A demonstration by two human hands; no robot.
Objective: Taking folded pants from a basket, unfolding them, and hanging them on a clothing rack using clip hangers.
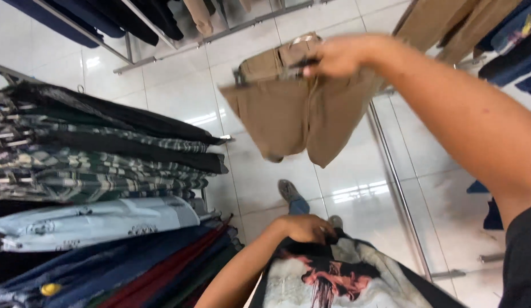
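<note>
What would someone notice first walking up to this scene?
The tan shorts, held up on a hanger by the right hand at top centre over the white tiled floor. Next, the rack of plaid shirts on the left, and the left hand resting on a printed black garment below.

Head view, counts by kind. Hands: 2, the right hand [339, 57] raised and the left hand [308, 228] low. Khaki shorts [299, 111]: 1 pair, on 1 dark hanger [302, 64]. Printed black shirt [339, 279]: 1. Shoes: 2, one grey shoe [288, 190] in full view and a second shoe [335, 221] partly hidden. Chrome floor rails: 2, the far rail [219, 34] and the near rail [396, 188]. Hanging garments [100, 171] at left: too closely packed for an exact count, at least 6.
</note>
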